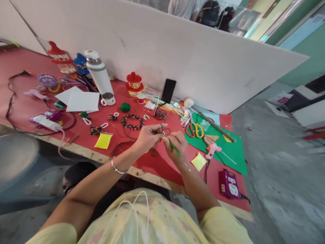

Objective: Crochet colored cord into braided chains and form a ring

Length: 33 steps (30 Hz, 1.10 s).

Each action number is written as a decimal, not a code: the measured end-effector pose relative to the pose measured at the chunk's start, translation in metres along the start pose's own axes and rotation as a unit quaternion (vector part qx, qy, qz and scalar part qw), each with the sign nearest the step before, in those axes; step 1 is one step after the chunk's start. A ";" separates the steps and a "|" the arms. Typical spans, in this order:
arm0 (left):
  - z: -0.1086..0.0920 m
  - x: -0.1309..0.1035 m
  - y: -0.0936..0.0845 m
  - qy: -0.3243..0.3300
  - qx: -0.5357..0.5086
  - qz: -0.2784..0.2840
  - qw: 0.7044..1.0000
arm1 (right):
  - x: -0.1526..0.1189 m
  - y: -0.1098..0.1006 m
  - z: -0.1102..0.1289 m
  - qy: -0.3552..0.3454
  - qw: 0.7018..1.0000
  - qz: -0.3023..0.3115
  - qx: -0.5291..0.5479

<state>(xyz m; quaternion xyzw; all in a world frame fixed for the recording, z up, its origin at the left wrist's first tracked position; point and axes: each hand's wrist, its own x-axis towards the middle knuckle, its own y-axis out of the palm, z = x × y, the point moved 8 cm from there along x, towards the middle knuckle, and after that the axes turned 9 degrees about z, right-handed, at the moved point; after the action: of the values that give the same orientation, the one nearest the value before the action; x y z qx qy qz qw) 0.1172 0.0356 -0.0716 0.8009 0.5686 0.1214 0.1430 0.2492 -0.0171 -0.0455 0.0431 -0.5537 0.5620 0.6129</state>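
In my right hand (177, 142) is a crochet hook with a green handle (175, 148), its thin metal end pointing toward my left fingers. My left hand (148, 138) pinches green yarn (161, 126) at the fingertips, where the hook meets it. The small stitches there are too fine to make out. Dark strands of yarn hang below the hands onto the red tabletop (152, 171). Left of my hands lies a braided multicoloured ring (132, 122). Behind it sit a green yarn ball (125, 107) and a multicoloured yarn ball (161, 114).
Scissors (195, 130), a pink glue gun (212, 149) and a stick (213, 122) lie on green sheet (238, 165) at right. A phone (169, 90) leans on the white partition (203, 57). A flask (98, 74), cup (108, 99) and purple extension box (230, 184) also stand here.
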 end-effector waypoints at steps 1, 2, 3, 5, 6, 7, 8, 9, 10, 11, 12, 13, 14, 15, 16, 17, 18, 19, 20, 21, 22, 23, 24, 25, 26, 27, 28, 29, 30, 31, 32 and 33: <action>0.001 -0.001 0.000 -0.008 0.004 0.002 1.000 | -0.001 0.000 0.000 -0.019 0.999 0.004 -0.028; 0.002 -0.001 0.000 -0.019 0.009 0.006 1.000 | -0.001 0.000 0.000 -0.034 0.998 0.010 -0.051; 0.003 -0.002 -0.001 -0.033 0.010 0.012 0.999 | -0.001 -0.001 -0.001 -0.043 0.997 0.015 -0.069; 0.008 -0.004 -0.003 -0.066 -0.003 0.030 0.997 | -0.001 -0.007 -0.002 -0.042 0.996 0.006 -0.084; 0.010 -0.005 -0.003 -0.083 -0.017 0.042 0.996 | 0.000 -0.011 -0.002 -0.037 0.996 -0.004 -0.075; 0.013 -0.005 -0.004 -0.099 -0.034 0.056 0.993 | 0.001 -0.014 -0.001 -0.029 0.998 -0.010 -0.054; 0.016 -0.006 -0.004 -0.112 -0.049 0.070 0.990 | 0.003 -0.016 0.000 -0.024 0.999 -0.008 -0.021; 0.017 -0.006 -0.004 -0.121 -0.061 0.082 0.987 | 0.005 -0.017 0.001 -0.020 1.000 0.002 0.019; 0.018 -0.007 -0.004 -0.127 -0.068 0.091 0.985 | 0.007 -0.017 0.003 -0.015 0.998 0.015 0.062; 0.017 -0.007 -0.004 -0.128 -0.068 0.098 0.985 | 0.009 -0.017 0.004 -0.005 0.994 0.030 0.104; 0.016 -0.008 -0.004 -0.125 -0.066 0.101 0.985 | 0.010 -0.017 0.004 0.012 0.989 0.041 0.143; 0.015 -0.008 -0.004 -0.122 -0.061 0.101 0.986 | 0.011 -0.017 0.003 0.033 0.982 0.047 0.178; 0.013 -0.009 -0.004 -0.117 -0.054 0.100 0.987 | 0.012 -0.017 0.001 0.056 0.975 0.050 0.210; 0.011 -0.009 -0.004 -0.113 -0.048 0.096 0.988 | 0.012 -0.017 -0.001 0.079 0.967 0.052 0.235; 0.008 -0.009 -0.004 -0.108 -0.042 0.092 0.989 | 0.011 -0.016 -0.003 0.098 0.961 0.054 0.254; 0.006 -0.010 -0.004 -0.103 -0.037 0.089 0.990 | 0.011 -0.015 -0.006 0.116 0.955 0.056 0.268; 0.004 -0.010 -0.004 -0.099 -0.034 0.089 0.990 | 0.010 -0.013 -0.008 0.132 0.950 0.056 0.279; 0.003 -0.010 -0.003 -0.097 -0.031 0.093 0.990 | 0.008 -0.011 -0.012 0.147 0.943 0.054 0.292; 0.002 -0.009 -0.003 -0.092 -0.027 0.097 0.991 | 0.007 -0.009 -0.015 0.163 0.936 0.050 0.309; 0.001 -0.009 -0.004 -0.085 -0.021 0.099 0.991 | 0.005 -0.006 -0.019 0.177 0.926 0.045 0.330; -0.001 -0.008 -0.005 -0.076 -0.012 0.099 0.992 | 0.004 -0.003 -0.022 0.189 0.916 0.039 0.353; -0.002 -0.007 -0.007 -0.064 -0.003 0.096 0.993 | 0.002 0.000 -0.025 0.197 0.906 0.031 0.374; -0.003 -0.005 -0.009 -0.050 0.005 0.093 0.994 | 0.001 0.003 -0.028 0.205 0.896 0.026 0.392; -0.003 -0.004 -0.010 -0.038 0.012 0.092 0.995 | -0.001 0.006 -0.031 0.215 0.887 0.022 0.408; -0.004 -0.003 -0.011 -0.030 0.017 0.093 0.995 | -0.002 0.009 -0.034 0.226 0.877 0.020 0.423; -0.003 -0.002 -0.012 -0.027 0.020 0.093 0.995 | -0.004 0.012 -0.038 0.239 0.866 0.018 0.439; -0.002 0.000 -0.014 -0.027 0.021 0.089 0.995 | -0.006 0.014 -0.041 0.255 0.853 0.015 0.455; -0.001 0.000 -0.015 -0.026 0.019 0.083 0.996 | -0.007 0.017 -0.044 0.270 0.839 0.012 0.472; -0.001 0.001 -0.017 -0.023 0.013 0.075 0.997 | -0.008 0.019 -0.046 0.283 0.825 0.007 0.489; 0.000 0.002 -0.018 -0.018 0.004 0.067 0.998 | -0.009 0.020 -0.048 0.294 0.813 0.002 0.504; 0.000 0.002 -0.019 -0.013 -0.006 0.062 0.998 | -0.010 0.021 -0.050 0.300 0.804 -0.003 0.514; 0.000 0.002 -0.019 -0.009 -0.014 0.063 0.998 | -0.009 0.021 -0.050 0.304 0.799 -0.007 0.519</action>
<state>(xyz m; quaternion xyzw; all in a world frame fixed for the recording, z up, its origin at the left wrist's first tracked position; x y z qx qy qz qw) 0.1012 0.0435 -0.0782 0.8341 0.5141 0.1310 0.1512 0.2672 0.0183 -0.0836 0.1853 0.0357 0.7455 0.6393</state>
